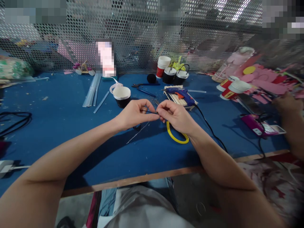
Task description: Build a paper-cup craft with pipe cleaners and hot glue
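Note:
My left hand [136,114] is closed, thumb and forefinger pinching a thin black cord [148,111]. Its fingertips meet those of my right hand [175,115], which is also closed, at the cord's end. A yellow loop handle, seemingly of scissors [177,139], sticks out below my right palm, and a narrow metal tip shows above its fingers; the part between is hidden. Under my hands a thin silvery strand [137,133] slants over the blue table. Just behind my left hand stands a black-and-white paper cup [122,96] with a pale ribbon-like piece at its rim.
Blue-handled pliers [144,90] and a blue glue gun [180,95] on wooden sticks lie beyond my hands. Black-wrapped cups [169,76] stand by the perforated screen [137,38]. Clear glue sticks [92,91] lie left. Another person's arm [292,123] reaches in at right, near a purple device [254,125].

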`<state>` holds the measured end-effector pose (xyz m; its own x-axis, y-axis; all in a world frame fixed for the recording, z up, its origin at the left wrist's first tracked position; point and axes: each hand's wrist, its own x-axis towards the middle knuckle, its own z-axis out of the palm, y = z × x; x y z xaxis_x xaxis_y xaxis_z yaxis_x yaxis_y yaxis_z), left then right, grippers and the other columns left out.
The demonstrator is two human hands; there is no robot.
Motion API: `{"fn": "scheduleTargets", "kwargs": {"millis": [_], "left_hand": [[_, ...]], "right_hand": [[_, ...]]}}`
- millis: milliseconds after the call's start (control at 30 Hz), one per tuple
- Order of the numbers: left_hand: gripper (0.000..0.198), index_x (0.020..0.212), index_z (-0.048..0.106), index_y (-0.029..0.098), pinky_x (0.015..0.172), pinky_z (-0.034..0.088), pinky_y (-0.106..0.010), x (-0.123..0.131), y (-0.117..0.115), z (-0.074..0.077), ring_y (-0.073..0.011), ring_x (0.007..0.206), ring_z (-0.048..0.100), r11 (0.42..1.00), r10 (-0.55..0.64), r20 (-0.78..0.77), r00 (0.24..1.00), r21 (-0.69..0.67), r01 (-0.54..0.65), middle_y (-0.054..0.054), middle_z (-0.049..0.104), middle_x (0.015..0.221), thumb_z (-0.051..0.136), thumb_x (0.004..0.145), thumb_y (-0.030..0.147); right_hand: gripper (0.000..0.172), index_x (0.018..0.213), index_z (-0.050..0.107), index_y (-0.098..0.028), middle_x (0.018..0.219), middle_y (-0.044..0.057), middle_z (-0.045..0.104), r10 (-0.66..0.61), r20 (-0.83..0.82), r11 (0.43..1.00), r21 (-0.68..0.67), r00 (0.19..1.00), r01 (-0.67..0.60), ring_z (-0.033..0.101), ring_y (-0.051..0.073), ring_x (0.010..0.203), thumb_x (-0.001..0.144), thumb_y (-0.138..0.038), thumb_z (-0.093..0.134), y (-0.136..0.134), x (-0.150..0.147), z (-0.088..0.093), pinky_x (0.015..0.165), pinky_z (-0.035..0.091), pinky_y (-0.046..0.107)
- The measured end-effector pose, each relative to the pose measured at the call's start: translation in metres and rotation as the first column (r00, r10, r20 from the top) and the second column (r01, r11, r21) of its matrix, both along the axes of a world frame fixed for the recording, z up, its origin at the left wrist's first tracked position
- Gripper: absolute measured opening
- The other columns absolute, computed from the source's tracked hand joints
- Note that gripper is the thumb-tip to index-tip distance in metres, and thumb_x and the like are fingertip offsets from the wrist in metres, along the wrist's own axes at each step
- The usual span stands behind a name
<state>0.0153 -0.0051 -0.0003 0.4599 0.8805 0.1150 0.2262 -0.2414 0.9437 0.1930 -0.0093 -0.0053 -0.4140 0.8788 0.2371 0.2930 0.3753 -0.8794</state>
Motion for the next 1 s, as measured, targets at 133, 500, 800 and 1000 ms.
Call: {"fn": "scheduleTargets", "kwargs": {"millis": [133,500,800,1000], "left_hand": [[0.020,0.074,0.053,0.015,0.042,0.014,-0.019,0.0025,-0.0065,-0.0002,-0.0031,0.043,0.022,0.964,0.133,-0.108,0.985,0.246,-0.103,0.009,0.029,0.046,0.065,0.067,0.030],[0.015,0.071,0.053,0.013,0.043,0.027,-0.017,0.0011,-0.0021,0.0006,-0.0032,0.046,0.036,0.998,-0.037,-0.040,0.999,0.039,0.039,0.004,0.046,0.057,0.057,0.073,0.027],[0.015,0.070,0.047,0.016,0.035,0.025,-0.016,-0.0003,-0.0024,0.0001,-0.0016,0.036,0.033,0.968,-0.064,0.130,0.989,-0.231,0.093,0.008,0.037,0.049,0.058,0.074,0.025],[0.021,0.066,0.045,0.015,0.034,0.018,-0.016,0.0015,-0.0026,0.0026,0.0002,0.033,0.026,0.888,-0.024,0.243,0.970,-0.440,0.132,0.010,0.033,0.044,0.064,0.070,0.021]], "right_hand": [[0.017,0.079,0.051,-0.016,0.065,-0.002,0.051,-0.014,-0.009,1.000,0.020,1.000,0.015,0.049,0.006,0.053,0.083,-0.033,0.052,0.0004,-0.0011,-0.0042,0.050,0.043,0.020],[0.018,0.081,0.051,-0.017,0.064,-0.002,0.051,-0.017,-0.046,1.000,-0.016,0.999,0.017,0.051,0.007,0.055,0.083,-0.035,0.051,0.0021,0.0005,-0.0053,0.051,0.045,0.021],[0.011,0.092,0.055,-0.020,0.094,0.006,0.055,-0.013,0.071,0.949,0.314,0.997,-0.010,0.054,0.015,0.084,0.084,-0.025,0.050,0.0010,-0.0003,-0.0028,0.070,0.048,0.029],[0.008,0.083,0.053,-0.022,0.093,0.007,0.054,-0.040,0.197,0.821,0.565,0.980,-0.080,0.052,0.018,0.091,0.084,-0.017,0.046,0.0020,0.0007,-0.0030,0.081,0.043,0.037]]}}
